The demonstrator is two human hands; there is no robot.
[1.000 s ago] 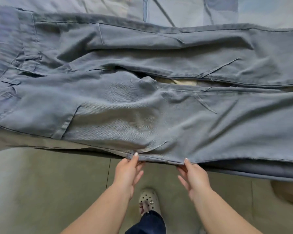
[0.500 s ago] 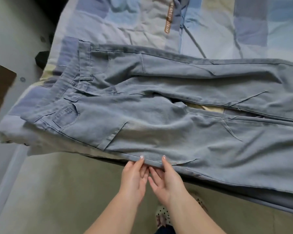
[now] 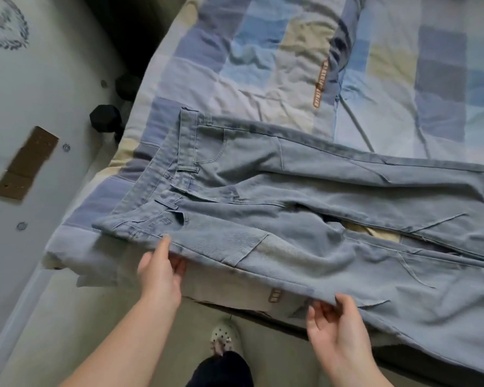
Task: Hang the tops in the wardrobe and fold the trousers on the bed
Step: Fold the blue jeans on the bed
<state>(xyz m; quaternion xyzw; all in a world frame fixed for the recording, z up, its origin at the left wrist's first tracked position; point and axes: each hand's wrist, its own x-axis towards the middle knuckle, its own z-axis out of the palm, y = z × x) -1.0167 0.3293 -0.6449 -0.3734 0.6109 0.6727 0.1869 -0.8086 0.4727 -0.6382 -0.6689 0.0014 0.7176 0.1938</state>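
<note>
From the head camera, we look down on pale blue denim trousers [image 3: 305, 219] spread across the bed [image 3: 263, 65], with the waistband toward the bed's left edge and the legs running off to the right, out of view. Their near side lies along the near edge of the bed and partly overhangs it. The two legs lie side by side, with a small gap between them where the checked cover shows through.

Our left hand [image 3: 160, 272] pinches that near side seam just below the waistband, thumb on top and fingers curled under the cloth. Our right hand [image 3: 336, 328] pinches the same seam further along the thigh, again with the thumb above and fingers beneath, so both are closed on the trousers.

We judge the denim to be medium-heavy and limp rather than stiff. It drapes and wrinkles, it will sag between two grips, and its weave should keep it from slipping through our fingers. It is not fragile. The doubled side seam and the thick waistband look like the firmest places to take hold. Lifting the near leg by this seam and laying it onto the far one should bring the halves together, provided both grips rise evenly so the cloth does not twist.
</note>
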